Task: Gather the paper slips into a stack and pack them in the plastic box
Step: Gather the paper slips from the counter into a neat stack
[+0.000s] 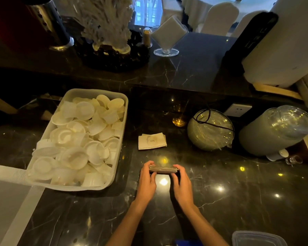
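A thick stack of paper slips (163, 169) stands on edge on the dark marble counter, held between both hands. My left hand (147, 178) grips its left end and my right hand (180, 180) grips its right end. A second small pile of white slips (152, 141) lies flat on the counter just beyond, untouched. A clear plastic box (256, 238) shows at the bottom right corner, partly cut off by the frame edge.
A large white tub (122, 132) full of small plastic cups and lids sits at the left. A wrapped round stack of clear lids (210, 130) and a bagged bundle (274, 132) stand at the right. A raised ledge carries a napkin holder (167, 36).
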`<state>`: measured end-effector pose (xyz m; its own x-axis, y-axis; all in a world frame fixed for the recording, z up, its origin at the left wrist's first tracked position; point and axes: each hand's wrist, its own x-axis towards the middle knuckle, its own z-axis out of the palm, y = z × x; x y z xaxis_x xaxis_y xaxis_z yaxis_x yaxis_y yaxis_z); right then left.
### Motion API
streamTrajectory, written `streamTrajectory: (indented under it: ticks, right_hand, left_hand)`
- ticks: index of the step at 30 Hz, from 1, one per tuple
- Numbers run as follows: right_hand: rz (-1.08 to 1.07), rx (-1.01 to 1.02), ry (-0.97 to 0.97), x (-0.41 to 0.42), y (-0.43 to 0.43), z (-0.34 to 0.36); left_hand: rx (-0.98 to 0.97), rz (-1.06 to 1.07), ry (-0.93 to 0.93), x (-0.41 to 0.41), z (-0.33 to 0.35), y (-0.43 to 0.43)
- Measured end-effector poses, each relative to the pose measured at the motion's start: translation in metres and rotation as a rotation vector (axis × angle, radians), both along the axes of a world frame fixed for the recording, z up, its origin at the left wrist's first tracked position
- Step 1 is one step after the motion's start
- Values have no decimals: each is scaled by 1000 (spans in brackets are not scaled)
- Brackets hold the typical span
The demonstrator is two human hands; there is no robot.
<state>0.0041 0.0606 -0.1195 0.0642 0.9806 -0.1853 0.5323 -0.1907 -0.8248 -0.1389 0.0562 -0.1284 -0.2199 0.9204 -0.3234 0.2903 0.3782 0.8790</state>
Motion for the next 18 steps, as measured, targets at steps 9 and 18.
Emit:
streamTrajectory:
  ticks: [9, 18]
  right_hand:
    - [47, -199, 142, -23, 103, 48]
    - [97, -371, -378, -61, 168, 34]
  left_hand:
    - [-70, 28, 92, -36, 46, 93]
    - [-466, -6, 310, -41, 39, 155]
